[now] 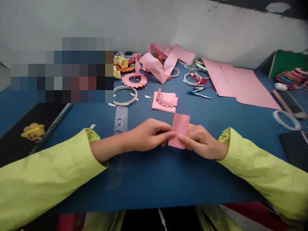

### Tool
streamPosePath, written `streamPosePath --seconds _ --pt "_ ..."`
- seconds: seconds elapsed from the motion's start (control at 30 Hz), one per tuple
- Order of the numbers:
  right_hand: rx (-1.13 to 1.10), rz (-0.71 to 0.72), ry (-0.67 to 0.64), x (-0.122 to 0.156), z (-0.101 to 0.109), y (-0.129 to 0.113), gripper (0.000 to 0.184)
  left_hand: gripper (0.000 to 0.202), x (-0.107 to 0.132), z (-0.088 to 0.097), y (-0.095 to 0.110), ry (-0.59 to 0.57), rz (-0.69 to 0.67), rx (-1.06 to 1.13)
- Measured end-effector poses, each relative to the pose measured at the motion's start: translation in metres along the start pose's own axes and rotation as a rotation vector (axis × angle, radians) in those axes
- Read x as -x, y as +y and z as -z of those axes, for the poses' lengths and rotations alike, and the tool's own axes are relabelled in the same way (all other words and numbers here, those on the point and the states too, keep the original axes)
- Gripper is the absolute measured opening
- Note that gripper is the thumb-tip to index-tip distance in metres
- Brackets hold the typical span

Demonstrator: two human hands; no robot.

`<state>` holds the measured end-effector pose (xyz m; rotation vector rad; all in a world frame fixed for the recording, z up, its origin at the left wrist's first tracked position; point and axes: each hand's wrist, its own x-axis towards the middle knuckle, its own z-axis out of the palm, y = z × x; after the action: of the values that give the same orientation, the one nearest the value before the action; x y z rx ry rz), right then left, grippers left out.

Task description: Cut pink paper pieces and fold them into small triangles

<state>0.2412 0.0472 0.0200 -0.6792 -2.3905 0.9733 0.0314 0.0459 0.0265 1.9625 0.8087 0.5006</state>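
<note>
A small pink paper rectangle (181, 126) is held up above the blue table between both hands. My left hand (150, 134) pinches its left edge, thumb in front. From the other side my right hand (201, 141) grips the lower right part, its thumb on the front face and the fingers behind. Just beyond the hands lies a stack of pink paper squares (157, 106), with a fanned, pointed pink paper piece (166, 100) on top. Under my left forearm runs a clear plastic ruler (116, 173), partly covered by the arm.
Tape rolls (137, 94) (286, 120), a pink scalloped paper ring (126, 78) and crumpled pink paper (158, 67) lie farther back. A blue compass (198, 93) is near large pink sheets (250, 85). At right is a phone (290, 102); at left, a black case (51, 123).
</note>
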Motion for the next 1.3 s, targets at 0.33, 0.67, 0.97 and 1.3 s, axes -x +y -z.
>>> streamPosePath --seconds 0.33,0.67,0.97,1.3 --pt "-0.353 -0.344 0.173 0.0024 -0.0021 0.0003 0.055 0.032 0.0016 -0.0013 -0.0005 0.015 -0.085 -0.089" --pt "-0.268 -0.337 0.199 0.001 0.002 -0.0027 0.062 0.031 0.0014 -0.0017 -0.0007 0.027 -0.072 -0.051" --pt "0.06 0.015 0.121 -0.0025 -0.0021 0.0023 0.046 0.03 0.002 -0.0027 0.0013 0.14 0.026 0.016" --pt "0.166 -0.103 0.257 0.0035 -0.0033 -0.0002 0.054 0.034 0.0034 -0.0022 0.0046 0.224 -0.004 -0.038"
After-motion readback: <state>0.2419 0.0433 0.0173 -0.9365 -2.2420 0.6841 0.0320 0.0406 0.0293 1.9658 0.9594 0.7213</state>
